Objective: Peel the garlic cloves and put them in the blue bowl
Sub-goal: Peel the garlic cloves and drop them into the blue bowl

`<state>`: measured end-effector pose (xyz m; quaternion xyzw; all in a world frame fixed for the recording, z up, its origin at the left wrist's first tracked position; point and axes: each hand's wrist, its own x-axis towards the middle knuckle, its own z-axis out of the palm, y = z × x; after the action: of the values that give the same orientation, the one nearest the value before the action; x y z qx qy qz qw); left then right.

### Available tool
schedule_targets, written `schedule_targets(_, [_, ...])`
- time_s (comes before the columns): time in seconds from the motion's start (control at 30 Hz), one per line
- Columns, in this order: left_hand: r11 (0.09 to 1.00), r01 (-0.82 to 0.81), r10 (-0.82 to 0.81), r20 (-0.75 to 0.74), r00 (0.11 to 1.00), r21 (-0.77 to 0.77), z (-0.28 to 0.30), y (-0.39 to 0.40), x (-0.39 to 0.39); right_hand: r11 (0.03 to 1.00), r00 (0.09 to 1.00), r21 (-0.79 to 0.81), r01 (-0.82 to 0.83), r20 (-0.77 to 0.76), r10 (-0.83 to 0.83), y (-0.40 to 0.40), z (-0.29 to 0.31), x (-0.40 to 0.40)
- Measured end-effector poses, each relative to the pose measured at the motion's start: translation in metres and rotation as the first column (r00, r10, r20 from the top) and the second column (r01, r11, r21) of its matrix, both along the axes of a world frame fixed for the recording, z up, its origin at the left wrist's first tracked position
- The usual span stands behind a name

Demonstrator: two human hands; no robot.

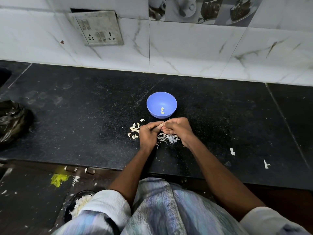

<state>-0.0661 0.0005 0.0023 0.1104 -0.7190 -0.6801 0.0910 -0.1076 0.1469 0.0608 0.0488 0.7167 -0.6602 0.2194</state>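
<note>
A blue bowl (152, 102) stands on the black counter with two peeled garlic cloves (162, 110) inside. Just in front of it, my left hand (148, 133) and my right hand (178, 128) meet, and their fingertips pinch one small garlic clove (161, 125) between them. Several unpeeled cloves (134, 130) lie on the counter to the left of my left hand. A heap of white garlic skins (167, 138) lies under and between my hands.
A black plastic bag (11, 121) sits at the counter's left edge. A tiled wall with a switch and socket plate (100, 28) rises behind the counter. Scraps of skin (232, 151) lie at the right. Below the counter edge, a bin with peelings (79, 202) stands on the floor.
</note>
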Motion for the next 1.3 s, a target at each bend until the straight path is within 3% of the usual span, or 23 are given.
schedule_targets(0.37, [0.997,-0.051,0.047,0.059,0.997,0.063,0.004,0.002,0.000,0.992,0.999,0.121,0.045,-0.030,-0.041,-0.006,-0.011,-0.001])
schedule_targets(0.53, [0.996,-0.070,0.067,0.056,0.996,0.060,0.005,0.002,0.000,0.993,1.000,0.110,0.029,0.009,-0.030,-0.007,-0.012,-0.002])
schedule_targets(0.77, [0.985,-0.031,0.015,0.094,0.995,0.170,0.006,0.002,0.002,0.995,0.998,0.091,0.050,0.043,-0.054,-0.008,-0.011,0.001])
schedule_targets(0.9, [0.992,-0.060,0.054,0.058,0.997,0.113,0.008,0.005,0.004,0.996,0.993,0.042,0.076,0.090,-0.080,-0.008,-0.012,0.002])
schedule_targets(1.13, [0.867,-0.179,0.081,0.223,0.971,0.465,-0.002,0.009,0.001,0.993,0.984,-0.006,0.120,0.137,-0.118,-0.008,-0.011,0.007])
schedule_targets(1.3, [0.804,-0.211,0.058,0.279,0.959,0.557,-0.003,0.006,-0.001,0.993,0.989,0.066,0.094,0.106,-0.101,-0.009,-0.009,0.009])
